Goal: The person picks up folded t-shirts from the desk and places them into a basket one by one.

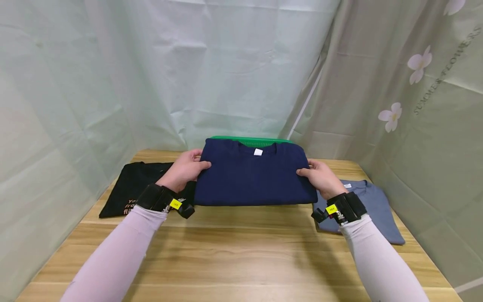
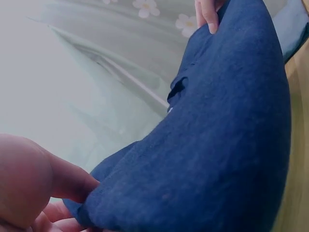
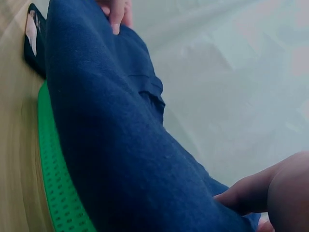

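A folded navy blue T-shirt (image 1: 253,178) with a white neck label is held up above the table, stretched between both hands. My left hand (image 1: 187,167) pinches its left side, thumb on the front and fingers behind. On the opposite side my right hand (image 1: 320,178) grips the cloth the same way. The left wrist view shows the thumb pressed on the navy T-shirt (image 2: 207,140) near its corner. In the right wrist view the T-shirt (image 3: 106,111) hangs in front of a green perforated basket (image 3: 60,183), which it mostly covers in the head view.
A folded black T-shirt (image 1: 130,184) with printed lettering lies at the table's left, partly behind the left forearm. A folded grey-blue T-shirt (image 1: 371,205) lies at the right. The wooden table (image 1: 226,256) meets pale curtains (image 1: 234,75) at the back and sides.
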{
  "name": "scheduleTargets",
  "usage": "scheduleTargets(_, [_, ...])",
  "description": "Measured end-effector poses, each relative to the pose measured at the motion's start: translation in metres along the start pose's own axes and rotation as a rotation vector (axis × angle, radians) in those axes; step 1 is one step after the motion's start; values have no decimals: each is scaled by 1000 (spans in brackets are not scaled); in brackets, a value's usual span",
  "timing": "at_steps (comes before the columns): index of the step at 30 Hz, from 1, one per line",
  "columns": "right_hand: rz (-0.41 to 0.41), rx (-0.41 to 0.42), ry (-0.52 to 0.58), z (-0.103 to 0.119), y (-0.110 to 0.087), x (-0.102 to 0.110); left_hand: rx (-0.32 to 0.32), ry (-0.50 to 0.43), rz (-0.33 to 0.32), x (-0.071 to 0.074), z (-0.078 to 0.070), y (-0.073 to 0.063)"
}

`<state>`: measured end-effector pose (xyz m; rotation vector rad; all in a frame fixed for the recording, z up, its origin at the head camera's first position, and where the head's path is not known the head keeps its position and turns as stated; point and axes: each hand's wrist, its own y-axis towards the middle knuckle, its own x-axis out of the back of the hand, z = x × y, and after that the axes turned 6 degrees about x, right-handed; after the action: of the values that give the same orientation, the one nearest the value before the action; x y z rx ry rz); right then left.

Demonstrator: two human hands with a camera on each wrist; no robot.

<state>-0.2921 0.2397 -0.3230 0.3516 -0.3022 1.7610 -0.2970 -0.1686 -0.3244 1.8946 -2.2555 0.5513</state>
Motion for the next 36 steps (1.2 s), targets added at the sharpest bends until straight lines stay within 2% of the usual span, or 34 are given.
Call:
scheduleTargets(12, [-60,-16,23,5,27,4,-12,17,-69,0,-17,27])
scheduleTargets(23, [-89,-34,-14,14,51,2,-9,-36,-172,-5,-28,52])
scheduleTargets(30, [-150,-27,-24,10,66,-5,-7,-128,-205,-13,-28,64])
scheduleTargets(36, [-180,-20,-49,4,73,-13,32,-229,-164,-15,-24,72])
